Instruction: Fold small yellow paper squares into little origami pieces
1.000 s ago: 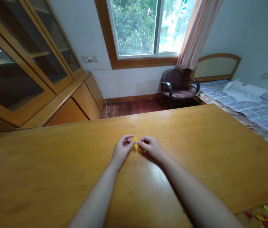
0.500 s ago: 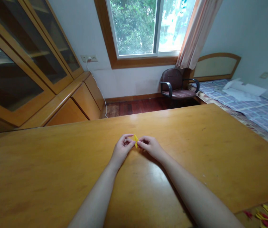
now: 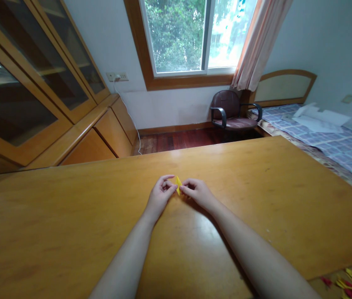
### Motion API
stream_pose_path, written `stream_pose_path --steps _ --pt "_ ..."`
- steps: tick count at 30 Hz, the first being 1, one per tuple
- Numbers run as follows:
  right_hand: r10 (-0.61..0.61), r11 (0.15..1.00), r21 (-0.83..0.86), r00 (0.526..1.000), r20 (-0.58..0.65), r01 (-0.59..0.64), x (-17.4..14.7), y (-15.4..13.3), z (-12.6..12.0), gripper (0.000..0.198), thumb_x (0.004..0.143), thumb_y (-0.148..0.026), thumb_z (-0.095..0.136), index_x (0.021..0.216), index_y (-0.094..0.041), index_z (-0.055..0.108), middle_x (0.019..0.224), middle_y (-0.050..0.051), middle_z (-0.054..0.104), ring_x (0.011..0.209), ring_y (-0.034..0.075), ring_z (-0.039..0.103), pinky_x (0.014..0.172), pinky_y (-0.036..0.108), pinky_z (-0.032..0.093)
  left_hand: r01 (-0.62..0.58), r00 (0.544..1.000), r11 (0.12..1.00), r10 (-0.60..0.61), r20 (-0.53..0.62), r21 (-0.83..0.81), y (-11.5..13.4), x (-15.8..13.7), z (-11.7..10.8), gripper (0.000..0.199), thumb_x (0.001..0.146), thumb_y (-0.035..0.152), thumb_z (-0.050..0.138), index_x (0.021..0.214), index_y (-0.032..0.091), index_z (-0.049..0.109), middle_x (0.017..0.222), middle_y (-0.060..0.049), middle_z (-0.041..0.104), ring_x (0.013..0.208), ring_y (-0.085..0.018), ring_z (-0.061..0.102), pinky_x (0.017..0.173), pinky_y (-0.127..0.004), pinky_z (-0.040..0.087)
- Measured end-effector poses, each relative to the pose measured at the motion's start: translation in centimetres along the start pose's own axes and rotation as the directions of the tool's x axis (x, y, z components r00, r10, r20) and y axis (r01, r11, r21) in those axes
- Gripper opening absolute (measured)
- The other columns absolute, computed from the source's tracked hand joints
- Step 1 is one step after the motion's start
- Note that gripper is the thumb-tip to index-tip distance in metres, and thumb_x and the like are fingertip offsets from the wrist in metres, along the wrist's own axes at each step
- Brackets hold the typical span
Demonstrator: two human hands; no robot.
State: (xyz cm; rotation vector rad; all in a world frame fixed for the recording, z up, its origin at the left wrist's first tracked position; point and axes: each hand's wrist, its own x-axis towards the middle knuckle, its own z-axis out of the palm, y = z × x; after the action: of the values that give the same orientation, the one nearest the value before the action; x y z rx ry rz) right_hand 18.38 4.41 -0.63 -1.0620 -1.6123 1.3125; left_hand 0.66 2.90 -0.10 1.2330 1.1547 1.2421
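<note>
A small piece of folded yellow paper [image 3: 178, 183], narrow and diamond-shaped with pointed ends, is held upright between my two hands over the wooden table [image 3: 85, 220]. My left hand [image 3: 162, 192] pinches its left side between thumb and fingers, the index finger curving above. From the right, my right hand [image 3: 197, 190] grips the other side with thumb and fingertips. The fingers partly cover the middle of the paper, so its finer folds cannot be made out.
Several red and yellow folded paper pieces [image 3: 345, 284] lie on a lower surface at the bottom right. Beyond the table stand an armchair [image 3: 230, 110], a bed [image 3: 344, 141] with white sheets on it, and a glass-doored cabinet [image 3: 54, 133] at left.
The yellow paper has turned slightly and looks narrower between my fingers. Both hands stay in nearly the same place.
</note>
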Motion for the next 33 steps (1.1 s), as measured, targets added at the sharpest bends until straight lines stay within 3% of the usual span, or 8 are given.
stream_pose_path --steps 9,17,23,29,33 --pt "0.032 0.992 0.127 0.998 -0.049 -0.026 0.3 0.2 -0.3 0.023 0.081 -0.039 0.068 0.079 -0.016 0.070 0.071 0.001 0.067 0.063 0.013 0.057 0.060 0.025 0.043 0.015 0.996 1.000 -0.015 0.087 0.002 -0.8 0.2 0.0 0.046 0.074 0.031 0.077 0.114 0.019 0.058 0.079 0.002 0.063 0.078 -0.013 0.063 0.079 -0.027 0.048" --pt "-0.009 0.999 0.046 0.998 -0.061 0.012 0.3 0.3 0.0 0.025 0.081 -0.042 0.069 0.086 -0.017 0.069 0.073 0.001 0.064 0.065 0.014 0.054 0.061 0.026 0.042 0.000 0.995 0.999 -0.006 0.101 0.054 -1.2 0.1 -0.2 0.038 0.077 0.030 0.074 0.111 0.019 0.059 0.074 0.004 0.059 0.072 -0.011 0.057 0.072 -0.023 0.045" --pt "-0.047 0.999 -0.020 0.995 -0.092 0.045 0.5 0.4 -0.1 0.024 0.079 -0.039 0.070 0.073 -0.017 0.064 0.066 -0.002 0.056 0.064 0.013 0.050 0.062 0.026 0.038 -0.009 0.990 0.992 -0.009 0.142 0.127 -1.2 -0.2 -0.2 0.040 0.080 0.031 0.072 0.116 0.020 0.059 0.076 0.004 0.060 0.073 -0.012 0.058 0.072 -0.024 0.046" --pt "-0.016 0.997 0.069 0.996 -0.087 0.022 0.3 -0.5 -0.4 0.023 0.080 -0.037 0.071 0.068 -0.018 0.065 0.065 -0.002 0.058 0.064 0.014 0.053 0.063 0.027 0.040 -0.065 0.992 0.957 0.031 0.124 0.281 -0.8 -0.2 -0.3 0.020 0.082 0.038 0.070 0.087 0.019 0.068 0.085 -0.003 0.070 0.080 -0.018 0.064 0.076 -0.028 0.049" --pt "-0.098 0.995 0.014 0.985 -0.143 0.101 0.4 -0.6 -0.5 0.023 0.077 -0.037 0.074 0.064 -0.019 0.066 0.071 0.001 0.060 0.072 0.016 0.055 0.070 0.029 0.043 -0.144 0.985 0.913 0.094 0.146 0.383 -0.2 -0.1 -0.3 0.017 0.083 0.036 0.069 0.081 0.020 0.072 0.082 -0.003 0.072 0.079 -0.019 0.064 0.077 -0.028 0.048"
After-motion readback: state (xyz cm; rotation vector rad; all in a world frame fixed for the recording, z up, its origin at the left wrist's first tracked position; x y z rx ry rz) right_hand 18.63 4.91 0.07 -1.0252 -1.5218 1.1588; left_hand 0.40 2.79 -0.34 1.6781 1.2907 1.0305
